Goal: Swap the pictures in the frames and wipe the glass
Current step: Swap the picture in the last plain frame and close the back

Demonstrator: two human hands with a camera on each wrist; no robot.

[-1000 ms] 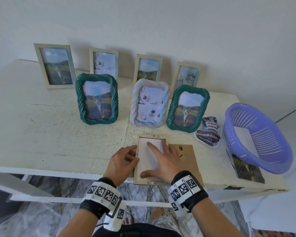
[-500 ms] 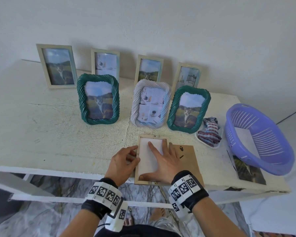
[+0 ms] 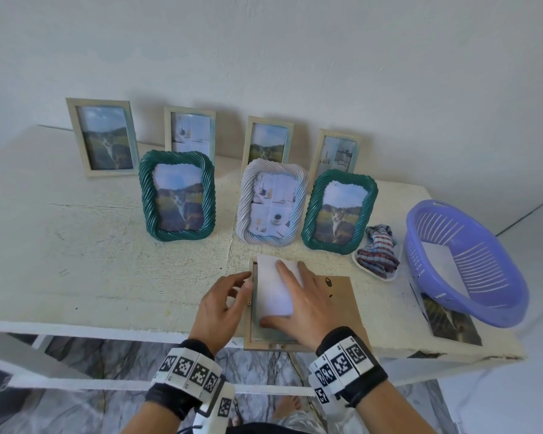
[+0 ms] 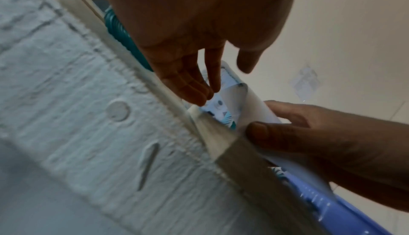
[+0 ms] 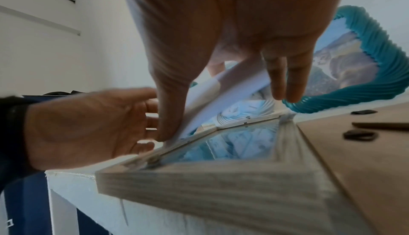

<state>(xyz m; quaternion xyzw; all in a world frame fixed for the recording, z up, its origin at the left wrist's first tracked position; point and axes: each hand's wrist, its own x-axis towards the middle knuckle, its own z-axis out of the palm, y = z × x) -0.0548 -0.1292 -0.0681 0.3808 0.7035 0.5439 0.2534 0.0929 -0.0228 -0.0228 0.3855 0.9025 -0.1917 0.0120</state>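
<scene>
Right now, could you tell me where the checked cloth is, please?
In the head view the checked cloth lies on a small white dish at the table's right, between the right-hand green frame and the purple basket.

Purple basket (image 3: 470,270) on white table (image 3: 91,261)

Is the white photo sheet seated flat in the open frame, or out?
Partly out. The sheet bows up off the frame's glass, pinched by the right hand.

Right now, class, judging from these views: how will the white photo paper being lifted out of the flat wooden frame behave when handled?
The white photo paper probably flexes easily: it curves upward where the right hand pinches it. It looks light and thin, likely to crease. The flat wooden frame seems stiff.
</scene>
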